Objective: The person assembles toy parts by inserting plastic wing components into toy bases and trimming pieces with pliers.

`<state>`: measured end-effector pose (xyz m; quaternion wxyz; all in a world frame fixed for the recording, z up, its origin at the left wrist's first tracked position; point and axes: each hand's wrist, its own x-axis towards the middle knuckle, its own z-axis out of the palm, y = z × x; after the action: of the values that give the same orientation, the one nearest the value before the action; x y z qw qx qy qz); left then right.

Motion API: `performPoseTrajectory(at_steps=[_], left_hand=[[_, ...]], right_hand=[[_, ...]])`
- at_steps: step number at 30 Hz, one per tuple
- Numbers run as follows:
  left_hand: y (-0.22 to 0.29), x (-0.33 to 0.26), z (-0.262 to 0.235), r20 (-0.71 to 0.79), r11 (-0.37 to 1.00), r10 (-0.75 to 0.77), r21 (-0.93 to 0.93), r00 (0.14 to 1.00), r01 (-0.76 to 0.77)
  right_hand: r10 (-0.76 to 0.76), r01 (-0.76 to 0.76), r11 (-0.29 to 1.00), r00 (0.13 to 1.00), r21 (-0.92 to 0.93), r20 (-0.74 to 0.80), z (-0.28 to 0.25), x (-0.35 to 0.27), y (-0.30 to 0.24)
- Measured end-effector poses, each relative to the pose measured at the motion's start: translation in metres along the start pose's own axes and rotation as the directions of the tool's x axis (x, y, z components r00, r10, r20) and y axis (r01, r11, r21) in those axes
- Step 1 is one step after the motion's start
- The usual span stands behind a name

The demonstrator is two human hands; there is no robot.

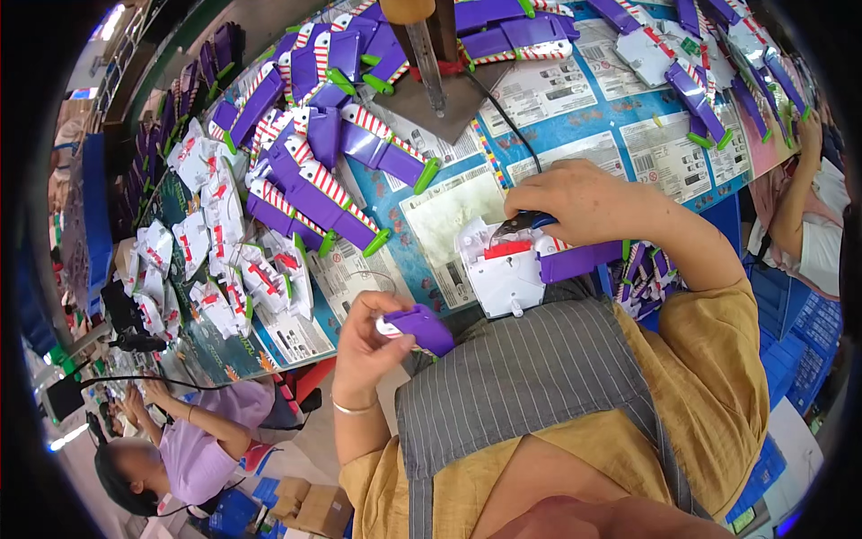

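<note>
My left hand (pixel 366 343), a bracelet at its wrist, is closed on a small purple plastic part (pixel 429 331) with a white end, held just off the table's near edge. My right hand (pixel 579 199) is wrapped round a pair of dark-handled pliers (pixel 530 221). Their metal jaws lie over the top of a white plastic housing (pixel 505 286) with a red strip, which sits at the table edge against my apron. Beside the housing, below my right hand, is a purple piece (pixel 582 261); whether it is joined to the housing I cannot tell.
Purple parts with striped edges and green tips (pixel 314 184) are heaped at the far left. White housings with red pieces (pixel 220 238) lie nearer. A metal press column (pixel 426 67) stands at the back. Co-workers sit on both sides, one in a lilac shirt (pixel 211 440).
</note>
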<state>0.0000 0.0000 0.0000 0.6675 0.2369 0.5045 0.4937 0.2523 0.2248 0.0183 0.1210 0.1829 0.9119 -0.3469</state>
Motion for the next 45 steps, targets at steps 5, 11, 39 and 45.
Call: performPoseTrajectory(at_steps=[5,11,39,45], left_hand=[[-0.003,0.011,-0.019,0.132,0.97,-0.088,-0.213,0.987,0.115],[-0.006,0.03,0.02,0.061,0.998,-0.002,0.065,0.998,-0.002],[0.018,0.058,0.044,0.009,0.488,0.084,0.872,0.996,-0.049],[0.018,0.066,0.041,0.013,0.472,0.03,0.881,0.999,-0.025]], right_hand=[[-0.049,0.056,0.996,0.995,0.076,-0.082,0.005,0.008,0.005],[-0.075,0.078,0.993,0.996,0.085,-0.041,0.007,0.012,0.009],[-0.084,0.085,0.995,0.996,0.058,-0.022,0.005,0.01,0.008],[-0.073,0.074,0.996,0.997,0.045,-0.028,0.007,0.011,0.008]])
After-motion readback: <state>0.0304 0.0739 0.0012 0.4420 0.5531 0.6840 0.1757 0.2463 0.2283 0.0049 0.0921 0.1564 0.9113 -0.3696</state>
